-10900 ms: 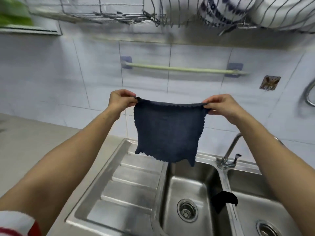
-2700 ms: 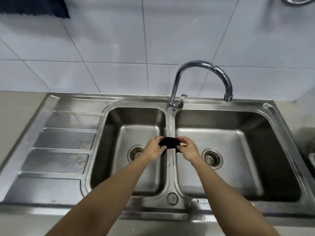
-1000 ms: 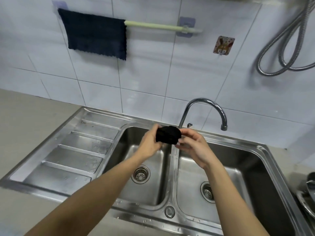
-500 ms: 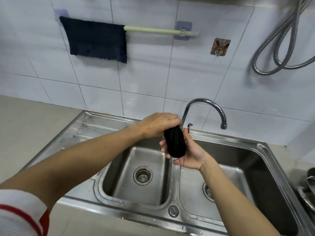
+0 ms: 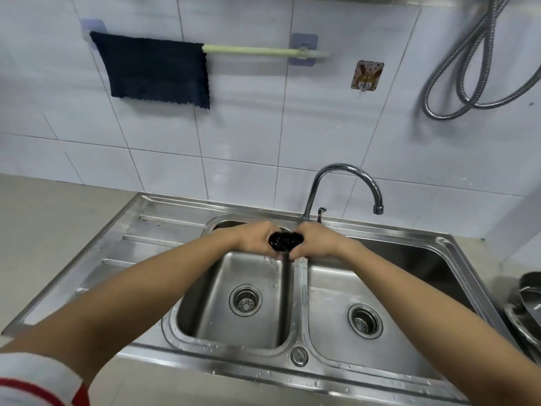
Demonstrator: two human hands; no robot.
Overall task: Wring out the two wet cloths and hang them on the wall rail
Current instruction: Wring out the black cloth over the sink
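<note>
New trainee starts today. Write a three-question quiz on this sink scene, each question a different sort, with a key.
1. True or false: the navy cloth hangs on the right end of the wall rail.
2. Which basin of the sink lies mostly below the black cloth? A) left basin B) right basin C) neither, it is over the drainboard
3. Fill in: the left hand and right hand both grip the black cloth, so ___ cloth remains to be hung.

Key: 1 false; 2 A; 3 one
</note>
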